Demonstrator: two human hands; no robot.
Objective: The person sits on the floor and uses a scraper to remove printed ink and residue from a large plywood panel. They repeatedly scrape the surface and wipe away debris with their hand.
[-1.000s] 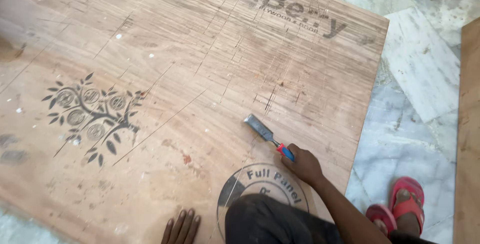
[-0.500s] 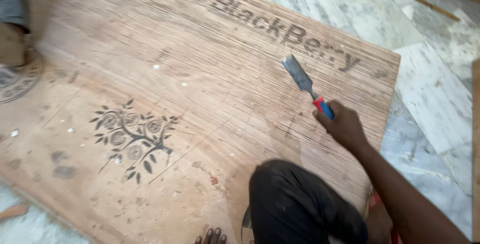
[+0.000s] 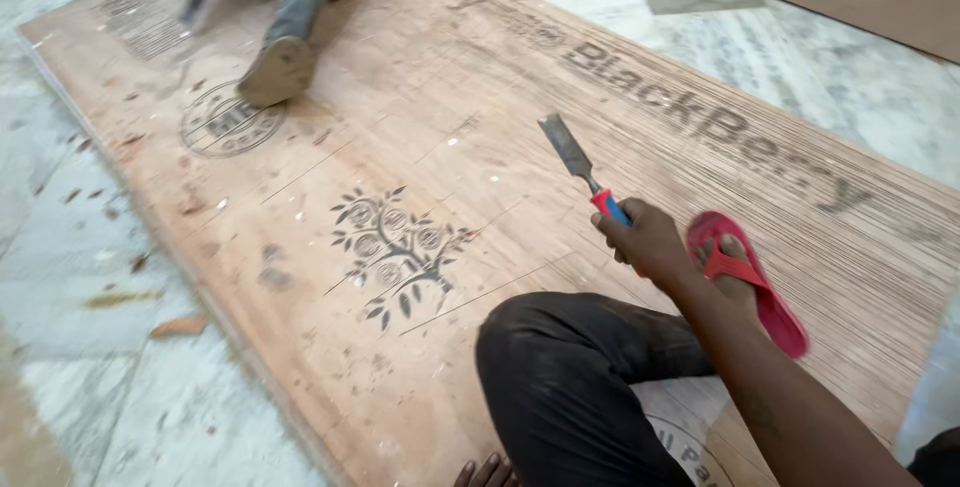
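Gripping a chisel (image 3: 583,169), the right hand (image 3: 650,243) is closed around its red and blue handle, just right of centre in the head view. The flat steel blade points up toward eleven o'clock from the fist and stands raised over the plywood sheet (image 3: 420,127); whether its tip touches the wood cannot be told. The sheet lies flat on a pale marble floor (image 3: 120,367) and runs from ten o'clock down to four o'clock across the frame. A printed tree emblem (image 3: 400,252) sits on the board at nine o'clock from the hand, near it, with thin pencil lines crossing the wood between them. At five o'clock from the emblem, a bent knee in dark trousers (image 3: 570,377) rests on the sheet, and at three o'clock from the fist a foot in a red sandal (image 3: 750,282) is planted on the board, just beside the wrist. At the bottom edge, at six o'clock, only the fingertips of the left hand (image 3: 488,472) show, so its grip cannot be told. Far off at eleven o'clock another person's leg and shoe (image 3: 275,67) rest on the same sheet.
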